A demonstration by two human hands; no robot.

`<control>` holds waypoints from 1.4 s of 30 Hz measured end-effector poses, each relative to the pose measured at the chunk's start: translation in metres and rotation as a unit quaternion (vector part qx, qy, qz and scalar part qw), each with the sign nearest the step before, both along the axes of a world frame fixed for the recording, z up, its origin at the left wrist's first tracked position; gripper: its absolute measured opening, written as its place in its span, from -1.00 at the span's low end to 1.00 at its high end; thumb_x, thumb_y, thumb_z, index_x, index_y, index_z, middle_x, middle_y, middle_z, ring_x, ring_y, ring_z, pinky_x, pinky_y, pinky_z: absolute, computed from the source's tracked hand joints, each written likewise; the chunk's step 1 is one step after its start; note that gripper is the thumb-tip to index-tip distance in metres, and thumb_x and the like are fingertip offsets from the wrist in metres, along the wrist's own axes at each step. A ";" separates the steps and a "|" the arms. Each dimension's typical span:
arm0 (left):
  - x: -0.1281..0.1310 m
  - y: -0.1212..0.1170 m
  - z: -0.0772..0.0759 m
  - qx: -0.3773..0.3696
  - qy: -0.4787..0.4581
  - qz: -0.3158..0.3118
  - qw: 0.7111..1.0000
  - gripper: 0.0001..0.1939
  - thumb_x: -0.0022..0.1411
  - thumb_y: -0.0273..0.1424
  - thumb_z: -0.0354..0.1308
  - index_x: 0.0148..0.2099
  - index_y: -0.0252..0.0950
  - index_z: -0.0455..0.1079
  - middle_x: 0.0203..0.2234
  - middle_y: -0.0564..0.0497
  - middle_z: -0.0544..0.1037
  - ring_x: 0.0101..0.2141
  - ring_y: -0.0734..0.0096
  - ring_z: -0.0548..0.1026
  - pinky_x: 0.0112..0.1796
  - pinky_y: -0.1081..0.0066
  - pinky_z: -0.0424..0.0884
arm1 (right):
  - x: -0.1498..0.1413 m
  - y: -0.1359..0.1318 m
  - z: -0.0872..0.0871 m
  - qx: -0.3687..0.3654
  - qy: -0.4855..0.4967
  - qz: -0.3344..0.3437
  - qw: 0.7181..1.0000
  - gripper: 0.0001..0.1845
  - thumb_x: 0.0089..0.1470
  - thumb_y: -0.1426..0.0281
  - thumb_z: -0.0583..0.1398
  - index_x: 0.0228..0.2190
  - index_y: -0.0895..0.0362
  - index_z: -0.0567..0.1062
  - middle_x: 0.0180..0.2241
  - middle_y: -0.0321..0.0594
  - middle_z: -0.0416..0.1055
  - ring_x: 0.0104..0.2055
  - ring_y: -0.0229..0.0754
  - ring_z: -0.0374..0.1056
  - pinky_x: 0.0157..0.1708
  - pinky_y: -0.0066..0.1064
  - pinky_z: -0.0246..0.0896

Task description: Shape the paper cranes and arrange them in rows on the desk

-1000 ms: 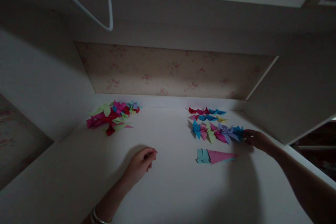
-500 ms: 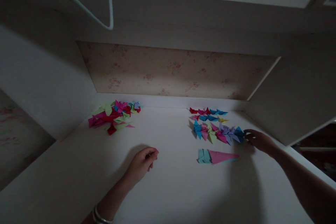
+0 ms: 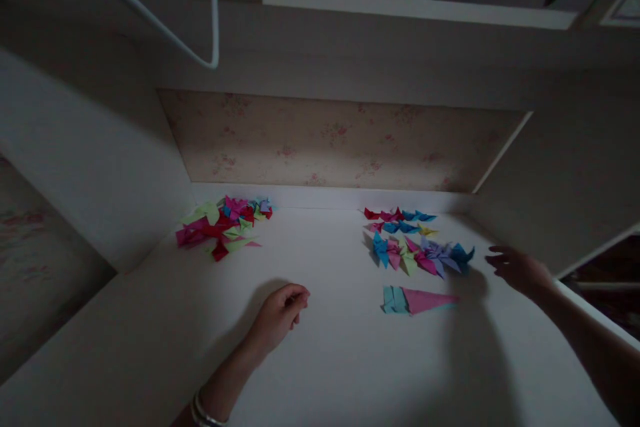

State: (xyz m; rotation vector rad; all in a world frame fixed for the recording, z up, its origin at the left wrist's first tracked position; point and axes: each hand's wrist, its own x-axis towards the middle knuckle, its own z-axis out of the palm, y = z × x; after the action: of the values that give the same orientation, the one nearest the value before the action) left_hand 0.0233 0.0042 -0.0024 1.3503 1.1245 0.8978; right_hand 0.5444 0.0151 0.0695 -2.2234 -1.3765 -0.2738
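Note:
My right hand (image 3: 517,270) hovers just right of a row of colourful origami pieces (image 3: 407,255), its fingers apart and holding nothing. Closest to it is the dark blue origami piece (image 3: 461,255) at the row's right end, a small gap away. Below that row lies a flat folded paper strip in teal and pink (image 3: 423,301). My left hand (image 3: 280,313) rests over the middle of the white surface with its fingers curled closed and nothing visible in them. Bracelets (image 3: 203,410) circle the left wrist.
A heap of mixed origami (image 3: 223,227) lies at the back left. Two shorter origami rows (image 3: 400,221) sit at the back right. Overhead, a shelf (image 3: 425,9) holds clear plastic bottles, and a white bent rod (image 3: 215,20) hangs at upper left. Side panels enclose the desk surface (image 3: 320,373).
My right hand has let go of the dark blue origami piece and moved right, its fingers opening. My left hand keeps its pose. The view has tilted slightly up.

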 end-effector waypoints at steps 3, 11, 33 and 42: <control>0.000 0.001 -0.001 0.008 0.002 -0.004 1.000 -0.72 0.10 -0.24 0.08 -0.26 -0.36 0.40 -0.52 0.09 0.39 -0.62 0.58 0.28 -0.64 0.56 0.15 | -0.010 -0.009 0.021 -0.022 0.018 -0.059 0.998 -0.76 0.01 0.34 0.20 -0.25 0.15 0.54 -0.37 0.09 0.53 -0.42 -0.04 0.45 -0.51 -0.31 0.10; 0.001 0.000 -0.004 0.010 0.013 -0.002 1.000 -0.70 0.10 -0.23 0.07 -0.23 -0.36 0.40 -0.49 0.07 0.41 -0.62 0.58 0.28 -0.64 0.56 0.15 | -0.204 -0.042 0.034 -0.038 0.234 0.292 0.927 -0.56 0.11 0.04 0.05 -0.40 0.14 0.49 -0.49 -0.17 0.48 -0.49 -0.20 0.37 -0.46 -0.40 0.23; -0.009 -0.001 -0.010 0.041 0.010 -0.004 0.999 -0.67 -0.09 -0.54 -0.10 -0.28 -0.31 0.41 -0.55 0.06 0.45 -0.65 0.50 0.33 -0.64 0.54 0.23 | -0.411 -0.048 -0.066 -0.061 0.458 0.440 0.770 -0.65 0.23 0.21 -0.02 -0.18 0.08 0.47 -0.57 -0.35 0.35 -0.54 -0.27 0.26 -0.50 -0.48 0.13; -0.007 -0.003 -0.007 0.018 0.006 -0.013 1.000 -0.65 -0.12 -0.51 -0.10 -0.27 -0.33 0.40 -0.60 0.09 0.42 -0.72 0.57 0.28 -0.73 0.60 0.13 | -0.410 -0.049 -0.062 -0.068 0.460 0.441 0.768 -0.61 0.24 0.17 -0.04 -0.24 0.12 0.48 -0.60 -0.34 0.34 -0.56 -0.28 0.25 -0.53 -0.50 0.11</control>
State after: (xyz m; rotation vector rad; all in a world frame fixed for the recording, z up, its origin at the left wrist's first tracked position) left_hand 0.0165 0.0013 -0.0093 1.3980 1.1031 0.8963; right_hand 0.1344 -0.0342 0.0073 -1.1756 -1.6063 1.1167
